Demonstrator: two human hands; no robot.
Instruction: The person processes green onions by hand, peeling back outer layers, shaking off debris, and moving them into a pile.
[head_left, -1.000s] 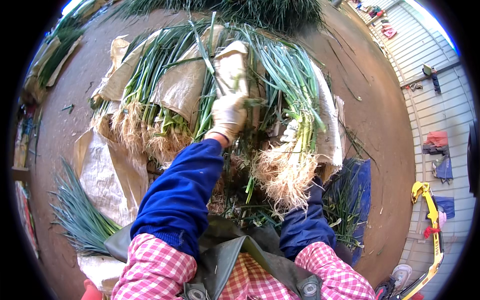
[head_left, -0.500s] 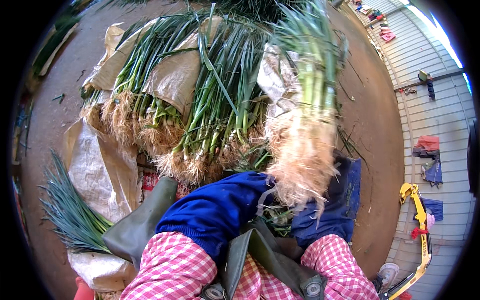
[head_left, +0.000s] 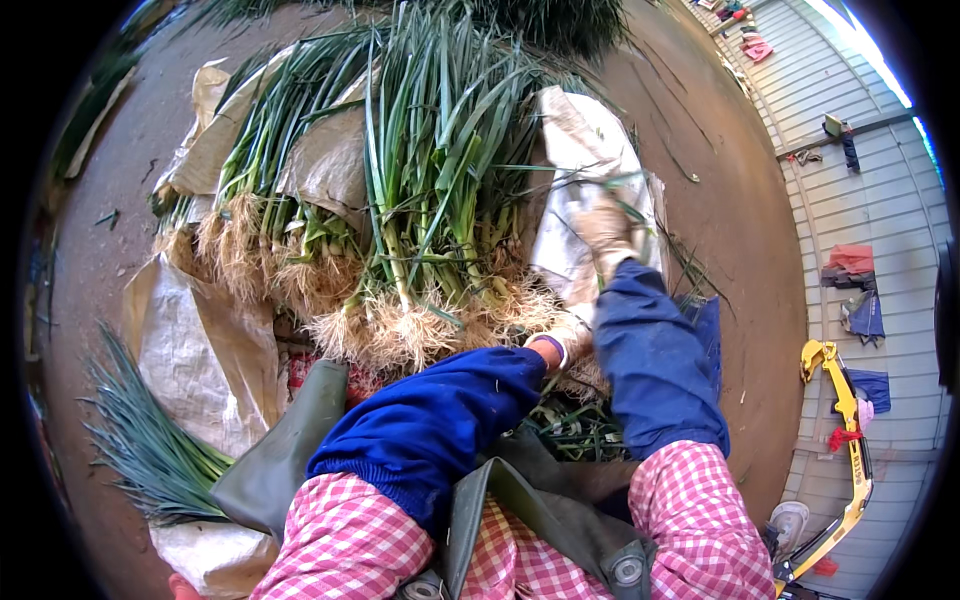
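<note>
A broad pile of leeks [head_left: 445,200], green leaves pointing away and pale shaggy roots [head_left: 410,330] toward me, lies in front of me. At the right end of the roots is my left hand [head_left: 568,338], in a pale glove; its fingers are partly hidden. Farther out, my gloved right hand [head_left: 605,228] is over the white woven sack sheet [head_left: 570,220], beside the pile. Motion smears its fingers, and green leaf strips cross the sheet near it.
A smaller bunch of leeks [head_left: 150,430] lies at the left near a beige sack sheet [head_left: 200,340]. More leaves lie at the far edge. Brown floor [head_left: 730,210] stretches right to a ribbed metal wall [head_left: 830,220]. A yellow jointed arm [head_left: 850,440] stands at the lower right.
The large leek bunch that was raised at the right is gone from there, and more leeks lie on the middle pile. Both my hands, previously hidden by it, now show, over or beside the white sheet.
</note>
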